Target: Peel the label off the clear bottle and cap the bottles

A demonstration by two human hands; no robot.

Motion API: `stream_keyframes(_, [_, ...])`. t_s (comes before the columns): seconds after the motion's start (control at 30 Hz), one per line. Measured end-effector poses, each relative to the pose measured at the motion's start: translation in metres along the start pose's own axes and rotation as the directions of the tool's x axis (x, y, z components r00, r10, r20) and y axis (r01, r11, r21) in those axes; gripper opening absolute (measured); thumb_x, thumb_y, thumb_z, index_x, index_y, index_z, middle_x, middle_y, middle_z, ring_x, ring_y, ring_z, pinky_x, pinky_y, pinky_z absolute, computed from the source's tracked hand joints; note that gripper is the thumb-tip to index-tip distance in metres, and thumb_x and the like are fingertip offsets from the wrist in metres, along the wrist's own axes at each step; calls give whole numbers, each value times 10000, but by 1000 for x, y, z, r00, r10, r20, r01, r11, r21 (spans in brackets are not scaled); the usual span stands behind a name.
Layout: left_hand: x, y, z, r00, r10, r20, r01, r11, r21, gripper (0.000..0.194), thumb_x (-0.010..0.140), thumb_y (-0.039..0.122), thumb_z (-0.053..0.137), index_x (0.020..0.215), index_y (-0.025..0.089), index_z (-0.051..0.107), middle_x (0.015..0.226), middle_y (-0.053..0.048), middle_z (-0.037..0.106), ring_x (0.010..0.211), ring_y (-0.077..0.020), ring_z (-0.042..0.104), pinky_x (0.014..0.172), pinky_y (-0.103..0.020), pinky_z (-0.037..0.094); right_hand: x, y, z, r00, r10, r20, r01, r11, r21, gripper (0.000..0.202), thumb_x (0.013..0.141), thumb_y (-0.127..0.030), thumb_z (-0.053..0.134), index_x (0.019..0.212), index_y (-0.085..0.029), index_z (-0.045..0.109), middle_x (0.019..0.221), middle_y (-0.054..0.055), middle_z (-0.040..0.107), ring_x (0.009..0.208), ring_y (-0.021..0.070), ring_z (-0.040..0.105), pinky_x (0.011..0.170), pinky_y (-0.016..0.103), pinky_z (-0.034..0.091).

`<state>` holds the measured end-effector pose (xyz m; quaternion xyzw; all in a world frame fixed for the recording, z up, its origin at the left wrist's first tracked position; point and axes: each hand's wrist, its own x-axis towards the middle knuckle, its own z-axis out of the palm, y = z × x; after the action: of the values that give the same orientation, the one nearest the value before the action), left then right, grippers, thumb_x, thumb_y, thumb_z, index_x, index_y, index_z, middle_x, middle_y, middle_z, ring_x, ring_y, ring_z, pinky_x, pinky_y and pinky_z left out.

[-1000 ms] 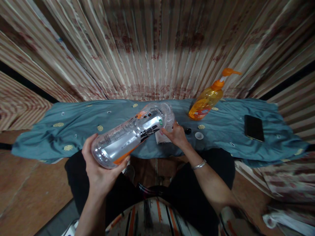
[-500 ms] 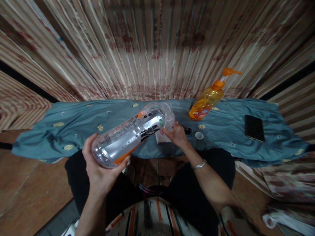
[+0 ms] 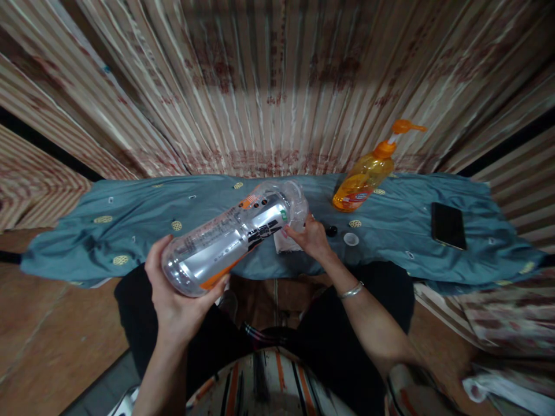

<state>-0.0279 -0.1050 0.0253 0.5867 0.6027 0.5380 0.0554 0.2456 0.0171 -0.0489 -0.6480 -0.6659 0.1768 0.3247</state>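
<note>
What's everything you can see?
Bottle: 1, clear, silver and orange, left of middle
Pump bottle: 1, orange, back right
Slab: 1, black, phone-like, far right
Disc: 1, white, right of middle
Small thing: 1, black, by the disc
Scrap: 1, white, middle
Cloth: 1, blue-green, across the middle
Curtains: number unclear, beige and red, around
Bars: at least 2, black, both sides
Floor: 1, brown, below
Bundle: 1, white, bottom right
Bangle: 1, silver, right wrist
Shirt: 1, striped, bottom middle
Trousers: 1 pair, black, below cloth
Left hand: 1, bare, bottle's base
Right hand: 1, bare, bottle's top
</note>
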Motion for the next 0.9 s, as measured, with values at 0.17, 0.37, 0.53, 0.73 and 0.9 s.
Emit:
stream_keyframes(0.17, [0,1,1,1000,-12,-15,12,1000,-8,1113,486,469,968,1489,322,506,1379,-115,583,1306,-418,590,1175,-657,435,0,0,0,1000,1,13,-1,1000,16,511,830,-454,757,1211,-134,641,1008,160,814,914,327,795,788,392,621])
stream_keyframes(0.37, [0,1,0,1000,-17,-7,17,1000,-12,1094,507,453,967,1489,319,505,1375,-111,581,1308,-406,595,1185,-636,440,0,-3,-4,999,9,41,-11,999,40,467,842,-393,770,1211,-137,642,1054,167,809,963,311,794,833,371,617])
stream_keyframes(0.53, [0,2,1,1000,-2,-12,2,1000,-5,1108,496,468,963,1494,330,504,1378,-112,570,1287,-412,594,1168,-653,440,0,-4,-4,999,18,33,-19,1000,18,468,838,-395,780,1213,-154,636,1042,147,814,948,308,796,814,369,619])
stream_keyframes(0.73, [0,3,1,1000,-6,-2,6,1000,-3,1108,514,458,962,1507,315,490,1367,-133,569,1275,-424,595,1151,-673,436,0,-3,-3,999,12,35,-12,1000,18,481,840,-410,777,1219,-152,634,1003,145,818,915,311,797,805,380,623])
stream_keyframes(0.9, [0,1,1,1000,-12,7,12,1000,-7,1126,516,469,960,1518,304,474,1373,-140,569,1271,-428,596,1139,-681,438,0,-1,-2,1000,0,24,-1,1000,19,478,847,-423,772,1216,-150,637,1004,147,817,909,304,795,792,372,621])
